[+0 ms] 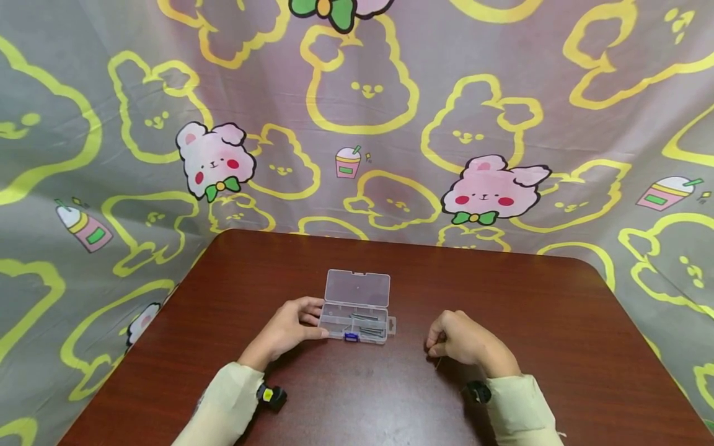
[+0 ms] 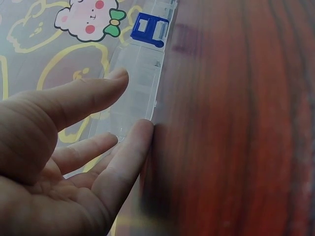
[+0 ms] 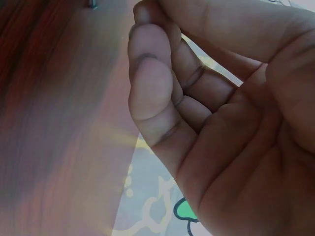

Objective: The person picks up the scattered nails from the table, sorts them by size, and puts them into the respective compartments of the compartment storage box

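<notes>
A clear plastic compartment box (image 1: 337, 327) stands on the table with its lid (image 1: 357, 289) tipped back and a blue latch (image 1: 351, 337) at the front. Several thin grey nails (image 1: 370, 332) lie in its right-hand compartments. My left hand (image 1: 287, 327) is at the box's left end, thumb by the front corner and loosely extended fingers along the side; the blue latch (image 2: 149, 29) shows beyond the thumb in the left wrist view. Right of the box, my right hand (image 1: 463, 337) pinches a thin nail (image 1: 437, 362) between thumb and forefinger, low over the table. Its metal end (image 3: 93, 4) shows beside the fingertips.
The dark red-brown wooden table (image 1: 357, 396) reaches back to a grey patterned cloth (image 1: 390, 142) hung behind and along both sides. A hanging tab (image 1: 392, 325) sticks out from the box's right end. Black bands with small devices (image 1: 272, 395) sit on both wrists.
</notes>
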